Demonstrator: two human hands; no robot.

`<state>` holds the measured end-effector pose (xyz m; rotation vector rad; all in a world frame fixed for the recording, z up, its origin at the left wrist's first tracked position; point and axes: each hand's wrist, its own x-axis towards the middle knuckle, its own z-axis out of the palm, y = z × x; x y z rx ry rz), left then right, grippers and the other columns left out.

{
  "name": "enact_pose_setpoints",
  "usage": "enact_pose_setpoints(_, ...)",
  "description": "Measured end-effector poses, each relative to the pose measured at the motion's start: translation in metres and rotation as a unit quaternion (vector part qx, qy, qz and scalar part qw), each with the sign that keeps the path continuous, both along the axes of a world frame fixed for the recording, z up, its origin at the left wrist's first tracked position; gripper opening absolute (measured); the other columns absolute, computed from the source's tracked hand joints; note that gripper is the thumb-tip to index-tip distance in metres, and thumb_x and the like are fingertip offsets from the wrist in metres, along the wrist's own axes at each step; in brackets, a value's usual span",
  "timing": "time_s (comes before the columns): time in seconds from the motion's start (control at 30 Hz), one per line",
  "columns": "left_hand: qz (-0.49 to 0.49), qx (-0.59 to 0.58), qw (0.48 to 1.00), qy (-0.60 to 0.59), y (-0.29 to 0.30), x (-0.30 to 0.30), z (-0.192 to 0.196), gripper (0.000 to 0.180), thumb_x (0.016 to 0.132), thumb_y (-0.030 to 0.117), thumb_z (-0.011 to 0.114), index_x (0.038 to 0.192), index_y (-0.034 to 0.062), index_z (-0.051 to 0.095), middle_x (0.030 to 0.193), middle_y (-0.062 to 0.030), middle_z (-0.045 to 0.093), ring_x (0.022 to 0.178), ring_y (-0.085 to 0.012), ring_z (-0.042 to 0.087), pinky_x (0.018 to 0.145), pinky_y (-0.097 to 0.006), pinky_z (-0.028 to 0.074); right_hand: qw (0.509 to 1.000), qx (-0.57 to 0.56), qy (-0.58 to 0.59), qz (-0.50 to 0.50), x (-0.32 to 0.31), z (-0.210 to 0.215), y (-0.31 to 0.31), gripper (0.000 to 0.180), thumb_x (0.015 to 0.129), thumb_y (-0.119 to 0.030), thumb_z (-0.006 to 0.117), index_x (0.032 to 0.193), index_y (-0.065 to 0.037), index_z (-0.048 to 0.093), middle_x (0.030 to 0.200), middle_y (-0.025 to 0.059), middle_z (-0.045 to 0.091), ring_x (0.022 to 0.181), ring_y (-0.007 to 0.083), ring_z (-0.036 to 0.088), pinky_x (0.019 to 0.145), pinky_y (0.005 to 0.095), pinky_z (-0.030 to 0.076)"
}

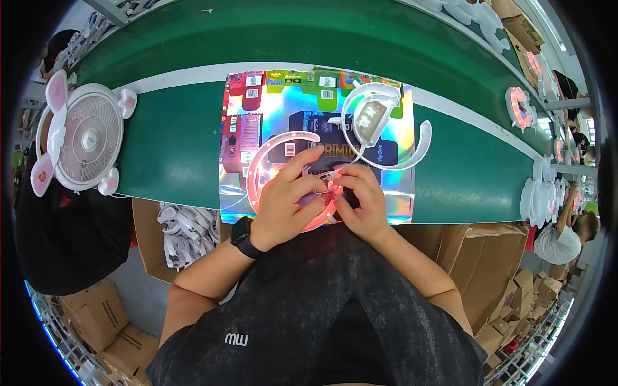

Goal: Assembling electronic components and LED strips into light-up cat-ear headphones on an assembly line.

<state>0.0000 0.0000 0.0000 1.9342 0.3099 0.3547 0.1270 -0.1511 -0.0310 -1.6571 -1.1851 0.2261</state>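
A curved light strip (255,168) glows pinkish red in front of me, forming most of a ring. My left hand (290,202) lies over its inside, thumb and fingers closed in a pinch. Close against it, my right hand (362,201) pinches the strip's right-hand end. Small thin wires show between the fingertips, but what the left fingers hold is too small to make out. Beyond the hands rests a white curved frame (421,145) with a pale oval panel (372,121). A thin white wire (353,159) runs from this panel toward my fingertips.
Under the work lies a shiny printed sheet (402,186) on the green bench (174,141). On the left stands a white fan (90,136) with pink ears. A carton (149,241) of white parts and a large carton (479,257) flank me. A co-worker (557,241) sits at far right.
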Motion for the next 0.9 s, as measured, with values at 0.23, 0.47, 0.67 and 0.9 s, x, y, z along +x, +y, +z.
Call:
enact_pose_setpoints(0.23,-0.034,0.227,0.973,0.001,-0.005,0.013,0.015,0.015,0.075,0.013,0.075,0.085,0.0059,0.066,0.139,-0.0159,0.051,0.130,-0.0348,0.048,0.107,-0.044,0.038,0.994,-0.022,-0.107,-0.001,0.008,0.003,0.003,0.021,0.073,-0.002,0.072,0.092,-0.005,0.064,0.106,0.0109,0.062,0.097,0.0313,0.061,0.076,0.0374,0.052)
enact_pose_setpoints(0.47,0.045,0.141,0.988,-0.037,0.001,0.014,0.006,0.015,0.073,0.013,0.075,0.068,0.0025,0.065,0.140,-0.0172,0.051,0.123,-0.0372,0.054,0.096,-0.042,0.047,0.998,-0.031,-0.039,-0.047,0.001,-0.001,-0.001,0.022,0.072,-0.002,0.074,0.092,-0.005,0.066,0.107,0.0112,0.065,0.093,0.0295,0.065,0.077,0.0361,0.054)
enact_pose_setpoints(0.67,0.061,0.178,0.981,-0.044,0.003,0.018,0.011,0.016,0.071,0.009,0.073,0.065,0.0016,0.061,0.139,-0.0170,0.052,0.116,-0.0323,0.059,0.086,-0.037,0.051,0.997,-0.044,-0.012,-0.057,0.001,0.001,0.000,0.017,0.074,0.001,0.073,0.090,-0.001,0.068,0.103,0.0145,0.067,0.091,0.0284,0.067,0.077,0.0329,0.054)
enact_pose_setpoints(0.9,-0.029,0.222,0.975,-0.007,0.022,0.028,0.009,0.018,0.074,0.011,0.076,0.079,0.0041,0.060,0.107,-0.0092,0.064,0.084,-0.0243,0.065,0.069,-0.032,0.051,0.997,-0.070,-0.003,-0.036,0.008,0.012,0.006,0.014,0.075,0.001,0.072,0.088,-0.001,0.068,0.094,0.0129,0.068,0.083,0.0278,0.068,0.072,0.0330,0.055)
